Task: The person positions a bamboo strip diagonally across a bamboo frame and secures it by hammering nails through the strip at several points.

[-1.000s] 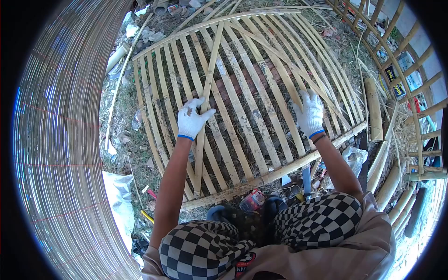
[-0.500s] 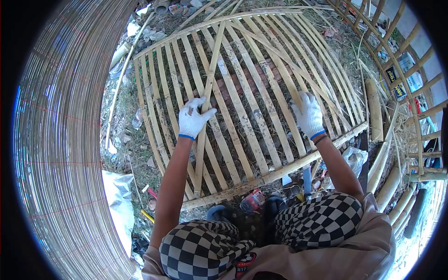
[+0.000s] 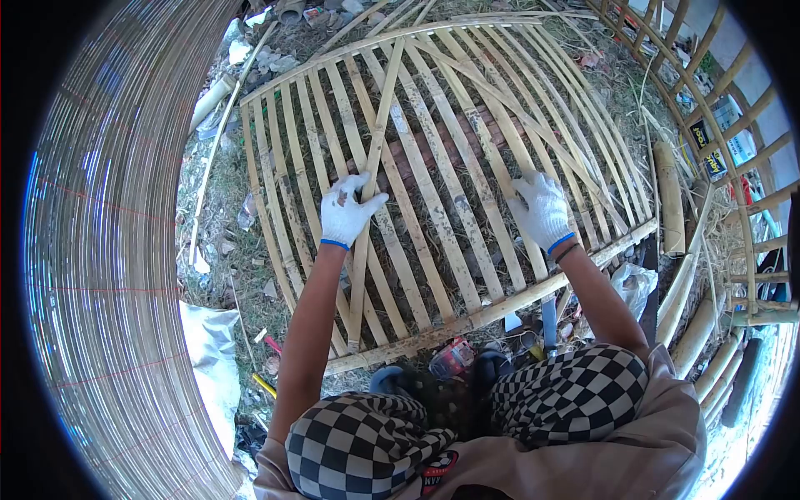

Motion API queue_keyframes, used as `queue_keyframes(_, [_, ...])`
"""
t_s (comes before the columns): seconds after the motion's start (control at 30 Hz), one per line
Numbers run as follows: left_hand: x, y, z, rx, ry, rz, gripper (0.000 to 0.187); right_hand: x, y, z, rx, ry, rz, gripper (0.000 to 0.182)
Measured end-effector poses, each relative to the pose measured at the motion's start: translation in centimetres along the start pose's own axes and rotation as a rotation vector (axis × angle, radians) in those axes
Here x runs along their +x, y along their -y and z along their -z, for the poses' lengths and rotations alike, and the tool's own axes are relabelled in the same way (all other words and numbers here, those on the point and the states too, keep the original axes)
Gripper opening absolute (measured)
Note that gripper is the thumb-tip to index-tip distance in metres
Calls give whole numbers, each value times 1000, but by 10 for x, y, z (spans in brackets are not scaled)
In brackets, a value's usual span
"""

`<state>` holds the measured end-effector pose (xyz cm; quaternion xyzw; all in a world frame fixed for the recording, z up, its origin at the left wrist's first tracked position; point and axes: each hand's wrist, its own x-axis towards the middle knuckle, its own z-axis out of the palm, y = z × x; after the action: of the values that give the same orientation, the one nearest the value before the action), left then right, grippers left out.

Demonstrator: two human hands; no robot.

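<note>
A panel of split bamboo slats lies on the ground before me, with a round bamboo rail [image 3: 483,318] along its near edge. My left hand [image 3: 343,212], in a white glove with a blue cuff, is closed round a diagonal bamboo slat [image 3: 383,108] laid over the others. Its thumb reaches across to the right of that slat. On the panel's right half, my gloved right hand [image 3: 543,210] is closed over an upright bamboo slat [image 3: 534,257]; its fingertips are partly hidden. Another diagonal slat [image 3: 546,133] crosses the upper right.
A large bamboo blind [image 3: 108,250] stands along the left side. At the right are a bamboo lattice [image 3: 750,187], a thick bamboo piece [image 3: 668,200] and several poles. A saw-like blade [image 3: 548,321] and a plastic bag [image 3: 633,283] lie near my knees.
My right hand has shifted slightly left and down on the panel, on to a slat nearer the middle. The left hand stays in nearly the same place on the diagonal slat.
</note>
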<state>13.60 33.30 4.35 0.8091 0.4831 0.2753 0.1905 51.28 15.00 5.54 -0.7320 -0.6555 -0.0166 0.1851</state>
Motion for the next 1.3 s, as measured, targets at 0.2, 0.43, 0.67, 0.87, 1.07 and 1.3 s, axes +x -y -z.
queue_keyframes(0.2, [0, 1, -1, -17, -8, -2, 57, 3, 4, 3, -5, 22, -24, 32])
queue_keyframes(0.43, [0, -3, 1, -1, 0, 11, 57, 1, 5, 1, -28, 67, -50, 39])
queue_keyframes(0.67, [-1, -4, 1, 2, -15, -9, 57, 5, 22, 3, 55, 74, -29, 50])
queue_keyframes(0.87, [0, -1, -2, -1, -24, -16, 57, -4, 63, -1, 194, 134, 147, 53])
queue_keyframes(1.07, [0, -1, -1, -21, -11, -7, 57, -5, 70, -5, 129, 214, 139, 51])
queue_keyframes(1.3, [0, 1, -2, -21, -34, -26, 53, -5, 87, -3, 192, 218, 180, 59])
